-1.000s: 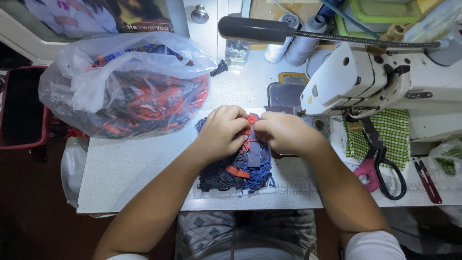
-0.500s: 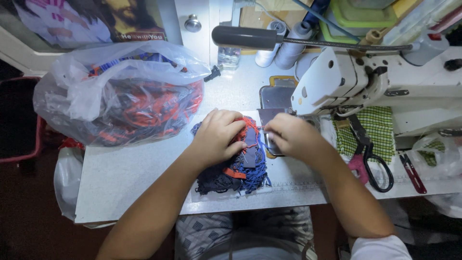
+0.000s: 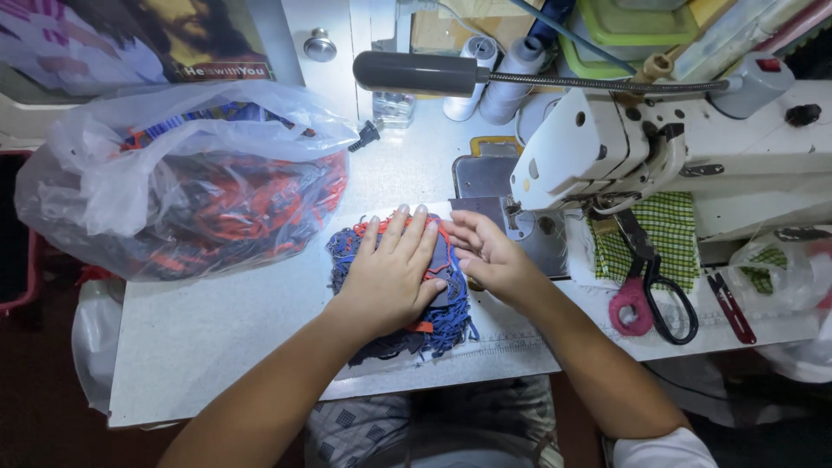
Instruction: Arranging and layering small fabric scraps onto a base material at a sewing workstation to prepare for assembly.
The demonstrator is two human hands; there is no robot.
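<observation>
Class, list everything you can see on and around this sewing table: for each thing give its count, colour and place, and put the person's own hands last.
Fabric pieces: one pile, dark blue with orange, table front centre, under the hands.
Plastic bag: one, clear, stuffed with blue and orange pieces, table left.
Sewing machine: one, white, right.
Lamp: one, dark grey, on a flexible neck above the machine.
Thread cones: two, pale, table back.
Scissors: one pair, pink and black handles, right of the hands.
Checked cloth: one, green and white, under the scissors.
Left hand: flat on the pile.
Right hand: at the pile's right edge.
</observation>
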